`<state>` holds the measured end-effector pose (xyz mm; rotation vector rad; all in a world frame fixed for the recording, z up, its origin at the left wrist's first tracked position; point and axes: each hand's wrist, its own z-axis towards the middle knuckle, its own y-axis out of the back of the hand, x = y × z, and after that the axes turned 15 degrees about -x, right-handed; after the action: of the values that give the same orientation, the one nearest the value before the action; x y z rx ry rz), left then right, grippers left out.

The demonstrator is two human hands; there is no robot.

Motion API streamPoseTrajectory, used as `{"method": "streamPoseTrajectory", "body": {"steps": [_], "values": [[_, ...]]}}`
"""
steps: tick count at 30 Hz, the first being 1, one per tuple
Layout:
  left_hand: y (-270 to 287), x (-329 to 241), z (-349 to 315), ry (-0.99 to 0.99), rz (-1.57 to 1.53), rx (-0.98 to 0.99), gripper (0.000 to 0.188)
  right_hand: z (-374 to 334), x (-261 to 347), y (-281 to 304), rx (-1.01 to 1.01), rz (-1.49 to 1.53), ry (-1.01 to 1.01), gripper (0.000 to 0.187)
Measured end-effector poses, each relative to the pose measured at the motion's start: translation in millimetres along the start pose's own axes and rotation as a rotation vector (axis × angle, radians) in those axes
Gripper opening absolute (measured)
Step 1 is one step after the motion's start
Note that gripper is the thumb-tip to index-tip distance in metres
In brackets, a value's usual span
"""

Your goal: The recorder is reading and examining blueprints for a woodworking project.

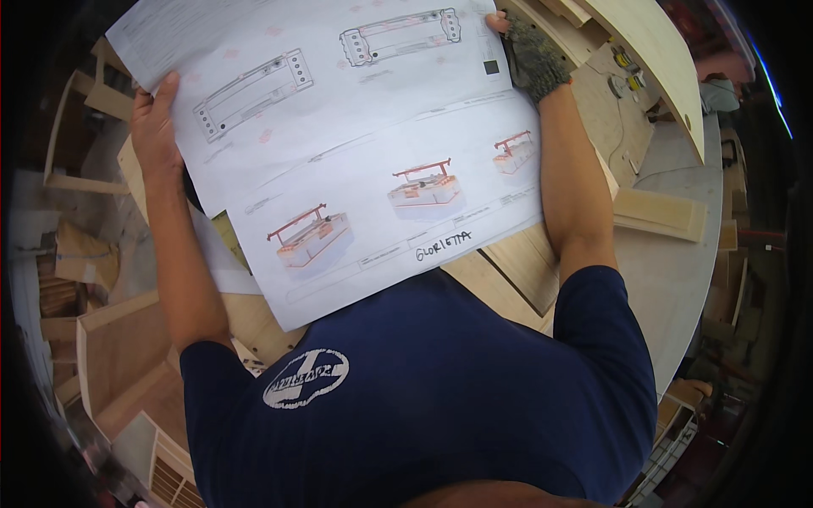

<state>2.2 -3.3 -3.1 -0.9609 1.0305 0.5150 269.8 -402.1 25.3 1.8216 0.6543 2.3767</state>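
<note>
**A big sheet held at two edges, over a crowded surface**

The largest thing here is the drawing sheet (356,152), a wide white paper printed with line drawings and small coloured views of a box-like frame. It is held up in the air in front of the person's chest, tilted, and it hides most of what lies below. That is the main risk: the person cannot see the surface (669,279) under it, so a step or a lowered arm could knock the wooden boards (517,271) that lie there.

Next, the sheet itself. It spans from one hand to the other with no support in the middle, so it could sag, crease or tear at an edge if either grip pulls.

The left hand (155,127) is bare and grips the sheet's left edge, thumb on top, fingers closed behind the paper. The right hand (532,59) wears a grey work glove and pinches the upper right edge; a glove grips thin paper poorly, so that edge could slip.

Smallest, a few small yellow items (628,72) lie on a board well beyond the right hand, too small to identify.
</note>
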Motion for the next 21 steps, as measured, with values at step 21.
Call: {"method": "streamPoseTrajectory", "body": {"steps": [21], "values": [[-4, -5, -6, -0.091, -0.048, -0.006, 0.02, -14, 27, -2, -0.011, -0.045, -0.194, 0.039]]}}
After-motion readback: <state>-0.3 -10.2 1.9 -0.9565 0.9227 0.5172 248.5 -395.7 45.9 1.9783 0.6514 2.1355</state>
